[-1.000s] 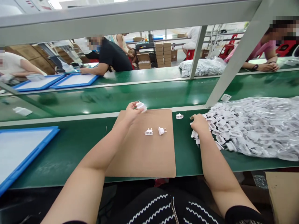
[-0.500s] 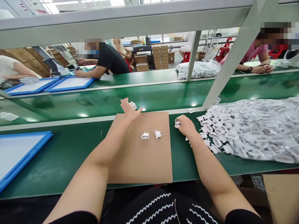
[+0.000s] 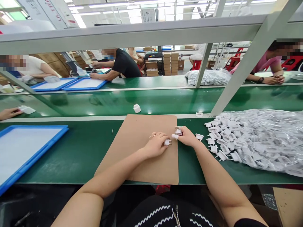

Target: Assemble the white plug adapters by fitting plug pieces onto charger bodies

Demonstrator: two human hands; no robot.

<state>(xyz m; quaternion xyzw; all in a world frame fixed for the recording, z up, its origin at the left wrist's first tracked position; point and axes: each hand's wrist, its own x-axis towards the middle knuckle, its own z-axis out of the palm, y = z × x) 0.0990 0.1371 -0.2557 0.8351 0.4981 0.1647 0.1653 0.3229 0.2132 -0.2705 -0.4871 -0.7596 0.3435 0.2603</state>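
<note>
Green workbench [image 3: 78, 157] runs from left to right, its near edge in front of the person's lap and its far edge marked by a pale rail [image 3: 71, 119]; a cardboard sheet [image 3: 156, 167] spans it from near edge to rail, with bare green surface on the left between the sheet and a blue-framed tray [image 3: 67, 127], and a narrower green strip on the right before the loose plug pieces [image 3: 222, 138].

On the right of the sheet, the left hand [image 3: 155, 146] rests palm down, its fingers against a white plug piece [image 3: 167, 142]; whether it grips that piece I cannot tell; the right hand [image 3: 188, 136], at the sheet's right edge, pinches another plug piece [image 3: 178, 131] between thumb and fingers; a single plug piece [image 3: 199, 136] lies just right of that wrist.

Beyond the rail, a white adapter [image 3: 137, 108] stands on the green belt [image 3: 113, 102]; at far left another person's hand [image 3: 10, 113] touches a white part [image 3: 27, 109]; a bulging clear bag [image 3: 272, 138] fills the right side; a slanted post [image 3: 243, 63] rises behind the loose pieces, and a beam [image 3: 132, 34] crosses above the belt.
</note>
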